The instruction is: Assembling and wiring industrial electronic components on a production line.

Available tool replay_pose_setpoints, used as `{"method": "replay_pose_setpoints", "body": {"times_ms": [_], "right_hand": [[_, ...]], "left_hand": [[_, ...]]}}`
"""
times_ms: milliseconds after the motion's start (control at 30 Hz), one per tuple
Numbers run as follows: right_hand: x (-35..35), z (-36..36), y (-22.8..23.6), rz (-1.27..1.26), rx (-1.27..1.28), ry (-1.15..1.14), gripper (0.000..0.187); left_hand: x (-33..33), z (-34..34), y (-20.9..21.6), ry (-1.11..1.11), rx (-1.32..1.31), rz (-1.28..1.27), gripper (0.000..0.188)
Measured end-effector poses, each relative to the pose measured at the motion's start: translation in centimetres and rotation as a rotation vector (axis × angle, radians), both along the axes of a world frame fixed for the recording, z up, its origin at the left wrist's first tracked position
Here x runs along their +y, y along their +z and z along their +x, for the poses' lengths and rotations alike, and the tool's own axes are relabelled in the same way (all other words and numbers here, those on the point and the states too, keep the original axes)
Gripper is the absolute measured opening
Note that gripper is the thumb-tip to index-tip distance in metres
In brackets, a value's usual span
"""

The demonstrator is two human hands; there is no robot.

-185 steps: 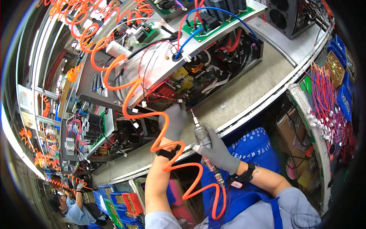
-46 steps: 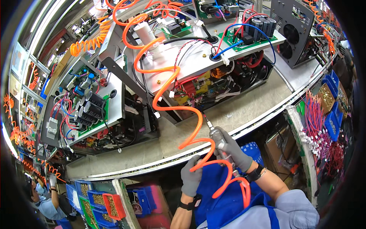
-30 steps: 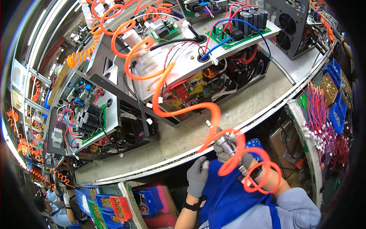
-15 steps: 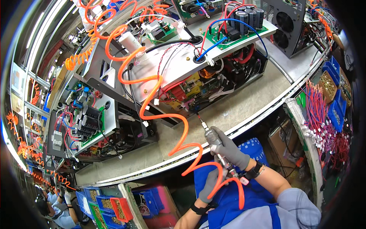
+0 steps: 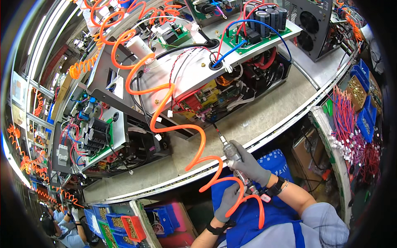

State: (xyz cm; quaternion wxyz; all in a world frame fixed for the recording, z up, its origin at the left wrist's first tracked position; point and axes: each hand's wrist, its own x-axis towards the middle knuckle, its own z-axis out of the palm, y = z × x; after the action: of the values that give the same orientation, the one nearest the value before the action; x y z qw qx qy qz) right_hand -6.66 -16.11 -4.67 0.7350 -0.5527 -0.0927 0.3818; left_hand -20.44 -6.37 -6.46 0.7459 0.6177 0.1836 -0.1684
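Observation:
My gloved right hand (image 5: pixel 253 166) is wrapped round a pneumatic screwdriver (image 5: pixel 231 151) that slants up and left. Its thin bit points at the lower front edge of an open machine chassis (image 5: pixel 182 82); whether the tip touches a screw is too small to tell. Below, my gloved left hand (image 5: pixel 227 201) is closed at the tool's rear end, its fingers partly hidden by the coiled orange air hose (image 5: pixel 198 138). Circuit boards, a copper coil and wires fill the chassis's open side. On its top plate sits a green board (image 5: pixel 260 41) with dark capacitors.
A second open chassis (image 5: pixel 105 140) stands to the left, and a grey fan unit (image 5: pixel 308 31) at the back right. Bundled red wires (image 5: pixel 343 115) hang beside blue parts bins (image 5: pixel 366 120). Small bins (image 5: pixel 132 228) hold screws at lower left, near another person (image 5: pixel 66 229).
The screwdriver and my right hand have shifted very slightly down. My left hand stays by the tool's rear end. The view has moved a little.

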Motion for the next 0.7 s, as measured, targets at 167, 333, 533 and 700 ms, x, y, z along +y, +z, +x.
{"method": "replay_pose_setpoints", "body": {"times_ms": [167, 333, 533, 700], "right_hand": [[0.0, -0.2, -1.1, 0.198, 0.233, -0.076, 0.072], [-1.0, -0.5, -2.1, 0.587, 0.783, 0.171, 0.065], [0.6, -0.2, -1.6, -0.195, -0.482, -0.122, 0.081], [1.1, -0.8, -0.7, -0.095, -0.147, -0.059, 0.082]], "left_hand": [[-0.2, 0.2, 1.1, 0.0, -0.006, 0.025, 0.031], [-0.4, 0.4, 2.0, -0.045, -0.061, 0.015, 0.034], [-0.3, 0.1, 1.9, -0.06, -0.058, 0.023, 0.032], [0.0, -0.7, 1.9, -0.071, -0.091, 0.056, 0.035]]}}
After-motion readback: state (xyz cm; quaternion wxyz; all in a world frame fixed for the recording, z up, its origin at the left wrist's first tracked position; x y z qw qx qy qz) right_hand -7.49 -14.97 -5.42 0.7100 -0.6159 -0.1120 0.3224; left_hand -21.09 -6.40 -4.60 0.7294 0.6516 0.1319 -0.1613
